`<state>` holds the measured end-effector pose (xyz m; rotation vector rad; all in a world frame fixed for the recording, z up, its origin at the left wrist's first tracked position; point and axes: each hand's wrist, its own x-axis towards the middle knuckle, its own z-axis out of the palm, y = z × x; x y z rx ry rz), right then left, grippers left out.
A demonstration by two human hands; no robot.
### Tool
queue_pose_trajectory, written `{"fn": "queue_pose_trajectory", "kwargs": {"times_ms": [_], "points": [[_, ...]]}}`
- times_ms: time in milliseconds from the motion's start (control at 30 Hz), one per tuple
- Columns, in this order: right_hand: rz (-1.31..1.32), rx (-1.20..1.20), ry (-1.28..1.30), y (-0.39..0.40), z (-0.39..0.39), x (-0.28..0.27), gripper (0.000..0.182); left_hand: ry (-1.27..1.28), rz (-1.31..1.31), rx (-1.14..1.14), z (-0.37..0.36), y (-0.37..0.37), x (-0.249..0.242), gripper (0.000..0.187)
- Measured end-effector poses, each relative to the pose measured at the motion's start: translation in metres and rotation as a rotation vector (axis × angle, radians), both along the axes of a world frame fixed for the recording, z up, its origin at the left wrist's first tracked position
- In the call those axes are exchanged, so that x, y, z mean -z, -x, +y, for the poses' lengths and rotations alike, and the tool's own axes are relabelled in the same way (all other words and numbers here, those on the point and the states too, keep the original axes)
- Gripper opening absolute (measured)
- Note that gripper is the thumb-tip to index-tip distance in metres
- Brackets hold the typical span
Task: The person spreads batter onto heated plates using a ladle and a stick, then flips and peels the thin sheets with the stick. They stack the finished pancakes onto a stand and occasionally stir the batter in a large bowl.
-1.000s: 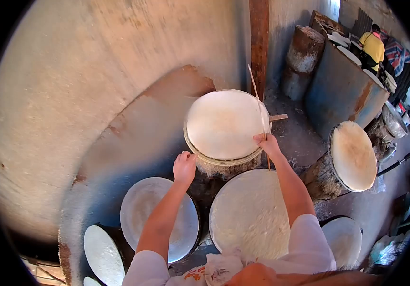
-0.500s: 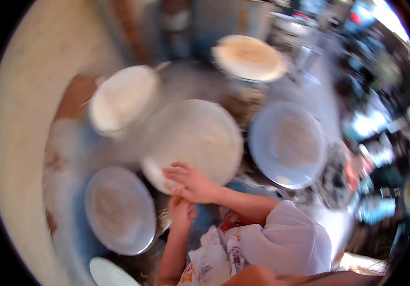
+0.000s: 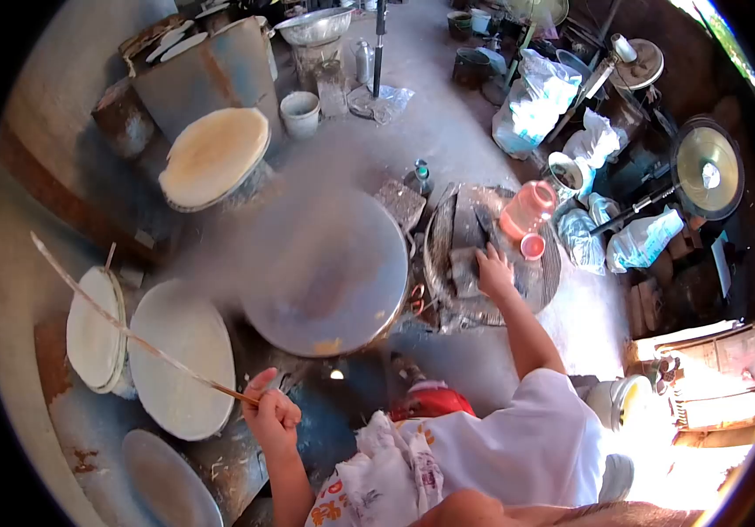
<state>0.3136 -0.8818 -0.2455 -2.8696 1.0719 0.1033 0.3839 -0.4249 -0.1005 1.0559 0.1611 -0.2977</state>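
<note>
A long thin stick (image 3: 145, 342) is gripped in my left hand (image 3: 270, 415), its far end pointing up and left. It crosses in front of a round pan covered in a white layer (image 3: 186, 378). My right hand (image 3: 495, 270) reaches out over a round wooden block (image 3: 531, 285), fingers stretched onto a dark flat slab (image 3: 465, 274). Just beyond its fingertips lies a dark, narrow blade-like piece (image 3: 482, 221). Beside this hand stand a pink translucent jar (image 3: 527, 209) and a small pink cup (image 3: 533, 247). Between my hands sits a wide grey round pan (image 3: 334, 307), partly veiled by steam.
More white-topped round pans stand at the left (image 3: 95, 329) and upper left (image 3: 217, 154). A grey round pan (image 3: 171, 483) is at lower left. Beyond are a pail (image 3: 300, 114), a dark upright pole (image 3: 379, 53), plastic bags (image 3: 535, 101) and a standing fan (image 3: 708, 167).
The view has swung to the right. My hands, together over a white-covered pan before, are now apart: the right reaches to the wooden block, and a stick shows in the left.
</note>
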Motion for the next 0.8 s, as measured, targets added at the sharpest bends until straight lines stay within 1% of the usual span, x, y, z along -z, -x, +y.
{"fn": "queue_pose_trajectory", "kwargs": {"times_ms": [33,100,167,200,233,300,367,433,467,500,533,567,600,633,667,700,767,800], "points": [[0.208,0.01,-0.149,-0.002,-0.012,-0.032,0.061,-0.022,-0.001,0.024,-0.022,-0.001,0.003,0.027],[0.058,-0.239,-0.123,0.011,-0.022,-0.029,0.063,-0.002,0.042,0.064,-0.059,-0.006,0.003,0.026],[-0.032,-0.444,-0.063,-0.006,-0.034,0.003,0.063,0.031,0.094,0.129,-0.093,-0.009,0.003,0.026],[-0.059,-0.408,0.092,-0.025,-0.04,0.029,0.063,0.049,0.083,0.179,-0.107,-0.013,0.009,0.026],[0.04,-0.308,-0.067,-0.04,-0.053,0.047,0.058,0.068,0.104,0.186,-0.121,-0.016,0.006,0.027],[0.381,-0.279,-0.109,-0.067,-0.058,0.005,0.042,0.055,0.156,0.163,-0.138,-0.018,-0.008,0.027],[0.299,-0.476,-0.052,-0.071,-0.062,-0.01,0.025,0.034,0.114,0.178,-0.138,-0.015,-0.011,0.026],[-0.2,-0.58,-0.224,-0.061,-0.063,-0.025,0.021,0.013,0.068,0.182,-0.128,-0.02,-0.011,0.026],[-0.477,-0.605,-0.328,-0.062,-0.051,-0.036,0.023,-0.002,0.06,0.173,-0.125,-0.022,-0.012,0.026],[-0.725,-0.667,-0.396,-0.072,-0.03,-0.036,0.024,-0.023,0.069,0.169,-0.118,-0.019,-0.012,0.026],[-0.869,-0.627,-0.487,-0.08,0.006,-0.042,0.029,-0.03,0.086,0.137,-0.114,-0.021,-0.009,0.025],[-0.899,-0.567,-0.656,-0.086,0.036,-0.018,0.029,-0.05,0.135,0.101,-0.11,-0.018,-0.01,0.025],[-0.916,-0.528,-0.805,-0.086,0.078,-0.017,0.031,-0.056,0.168,0.055,-0.11,-0.019,-0.012,0.025],[-1.026,-0.692,-0.521,-0.087,0.104,0.001,0.033,-0.065,0.189,0.001,-0.109,-0.024,-0.016,0.025],[-0.979,-0.56,-0.52,-0.076,0.123,-0.004,0.035,-0.048,0.186,-0.03,-0.104,-0.021,-0.022,0.025],[-0.929,-0.539,-0.524,-0.07,0.124,0.002,0.034,-0.016,0.158,-0.043,-0.096,-0.02,-0.019,0.025],[-0.934,-0.652,-0.499,-0.105,0.095,-0.01,0.033,0.012,0.14,-0.084,-0.073,-0.009,-0.011,0.024],[-0.853,-0.61,-0.604,-0.139,0.081,-0.024,0.035,0.026,0.159,-0.101,-0.063,-0.004,-0.01,0.026]]}}
